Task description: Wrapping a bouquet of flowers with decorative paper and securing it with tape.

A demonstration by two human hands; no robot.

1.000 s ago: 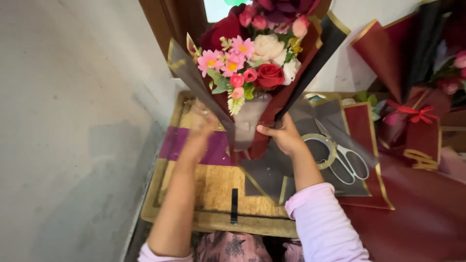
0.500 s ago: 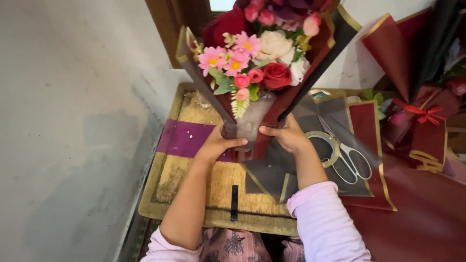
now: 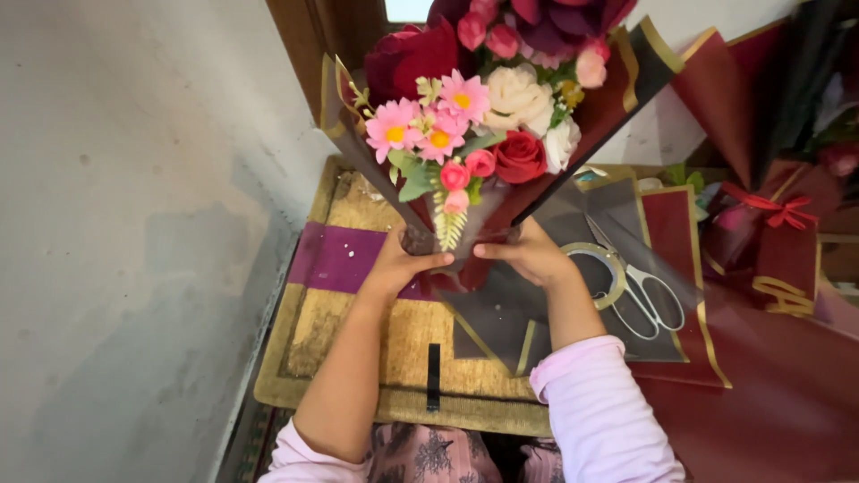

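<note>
I hold a flower bouquet (image 3: 488, 134) upright over a mat, both hands around its narrow base. It has pink daisies, a red rose, cream roses and small pink buds, wrapped in dark translucent paper with gold edges and maroon paper. My left hand (image 3: 400, 264) grips the wrap's base from the left. My right hand (image 3: 528, 255) grips it from the right. The stems are hidden inside the wrap.
A gold and purple mat (image 3: 358, 313) lies on the floor below. White-handled scissors (image 3: 640, 291) and a roll of clear tape (image 3: 595, 273) rest on sheets of maroon wrapping paper (image 3: 761, 394) at right. Another wrapped bouquet with a red bow (image 3: 774, 215) stands at the far right. A grey wall (image 3: 134, 224) runs along the left.
My left hand left the mat and closed on the bouquet's base. The bouquet rose closer to the camera and now stands more upright between both hands.
</note>
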